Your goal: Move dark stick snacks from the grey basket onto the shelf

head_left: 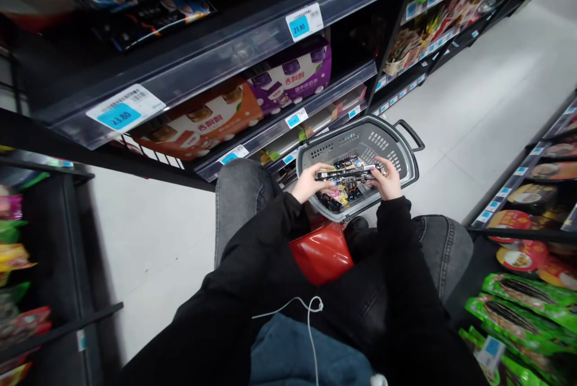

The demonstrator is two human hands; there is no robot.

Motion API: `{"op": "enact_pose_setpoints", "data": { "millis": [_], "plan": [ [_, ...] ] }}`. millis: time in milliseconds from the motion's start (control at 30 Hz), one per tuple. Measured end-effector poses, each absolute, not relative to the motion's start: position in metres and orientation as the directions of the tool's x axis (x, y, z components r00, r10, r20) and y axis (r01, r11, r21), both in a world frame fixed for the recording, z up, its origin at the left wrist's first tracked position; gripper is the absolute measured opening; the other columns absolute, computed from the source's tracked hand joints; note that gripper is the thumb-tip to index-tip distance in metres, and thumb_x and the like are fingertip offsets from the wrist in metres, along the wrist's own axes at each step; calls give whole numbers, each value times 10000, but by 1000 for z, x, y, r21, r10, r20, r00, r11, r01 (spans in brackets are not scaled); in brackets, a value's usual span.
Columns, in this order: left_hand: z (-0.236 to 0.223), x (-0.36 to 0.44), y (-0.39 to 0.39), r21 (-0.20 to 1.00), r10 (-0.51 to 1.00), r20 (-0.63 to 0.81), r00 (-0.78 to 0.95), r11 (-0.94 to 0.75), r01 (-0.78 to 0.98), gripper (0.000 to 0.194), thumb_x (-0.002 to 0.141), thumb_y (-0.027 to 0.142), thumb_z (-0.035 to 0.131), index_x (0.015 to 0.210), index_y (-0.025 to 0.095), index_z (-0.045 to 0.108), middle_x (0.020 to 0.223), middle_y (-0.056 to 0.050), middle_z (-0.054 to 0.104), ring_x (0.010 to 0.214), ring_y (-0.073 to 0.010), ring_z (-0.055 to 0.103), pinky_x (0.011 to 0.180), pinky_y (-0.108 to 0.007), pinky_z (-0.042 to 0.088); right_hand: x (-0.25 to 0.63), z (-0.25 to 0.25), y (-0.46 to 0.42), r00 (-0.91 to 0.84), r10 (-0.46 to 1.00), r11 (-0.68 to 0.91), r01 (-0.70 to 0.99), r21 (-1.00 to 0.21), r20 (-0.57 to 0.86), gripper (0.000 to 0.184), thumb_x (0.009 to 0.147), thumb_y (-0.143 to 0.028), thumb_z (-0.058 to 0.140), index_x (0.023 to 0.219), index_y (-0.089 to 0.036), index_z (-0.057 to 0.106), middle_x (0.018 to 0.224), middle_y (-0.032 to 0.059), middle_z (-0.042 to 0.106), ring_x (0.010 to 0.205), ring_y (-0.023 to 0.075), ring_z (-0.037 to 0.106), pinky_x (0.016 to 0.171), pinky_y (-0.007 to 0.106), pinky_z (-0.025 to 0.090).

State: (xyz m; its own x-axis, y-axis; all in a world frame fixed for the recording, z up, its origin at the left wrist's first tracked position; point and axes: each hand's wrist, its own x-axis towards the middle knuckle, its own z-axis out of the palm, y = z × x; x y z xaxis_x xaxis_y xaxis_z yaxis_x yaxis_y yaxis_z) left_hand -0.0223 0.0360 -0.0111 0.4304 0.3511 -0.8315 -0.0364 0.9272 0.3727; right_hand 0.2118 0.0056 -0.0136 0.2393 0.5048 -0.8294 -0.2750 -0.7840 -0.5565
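Over a grey shopping basket, both hands grip a dark, narrow packet that lies crosswise between them; its print is too small to read. My left hand is closed around one end, thumb on top. At the other end my right hand pinches it with fingers and thumb. Beneath, inside the basket, lie several small packets in black, yellow and pink, partly hidden by the hands. The basket's black handle is folded out at the far right end.
Ahead, a shelf carries an orange carton and a purple carton. Green snack bags and round tubs fill shelving at right. More shelving stands at left. A red bag sits between my knees.
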Motion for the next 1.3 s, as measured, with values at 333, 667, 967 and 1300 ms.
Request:
{"op": "enact_pose_setpoints", "data": {
  "millis": [333,667,967,1300],
  "plan": [
    [-20,-28,41,509,516,-821,246,855,-95,569,569,320,794,1066,82,654,820,-71,684,663,-204,675,666,-375,589,196,-10,5,145,583,-753,-274,-599,-799,405,499,-375,830,800,-153,676,919,50,624,778,169,609,672,343,593],
    [-21,-27,40,533,541,-823,170,841,-97,301,543,286,776,728,71,674,1105,-160,660,540,-133,629,484,-269,532,197,-4,7,47,589,-778,-235,-582,-807,335,475,-388,834,669,-167,673,896,53,599,865,210,596,668,369,586],
    [-15,-20,41,532,542,-827,150,840,-101,381,550,270,782,804,102,553,1044,-129,660,586,-141,644,501,-270,546,190,-17,1,130,560,-812,-109,-573,-818,380,488,-367,823,621,-158,534,757,19,554,667,158,559,577,354,566],
    [-23,-29,45,315,302,-900,313,949,-12,326,736,130,650,1026,95,506,831,-79,648,611,-195,679,603,-331,572,203,-17,0,-30,449,-890,-107,-444,-893,448,460,-295,809,840,-155,616,922,50,615,762,205,618,630,388,592]
  ]
}}
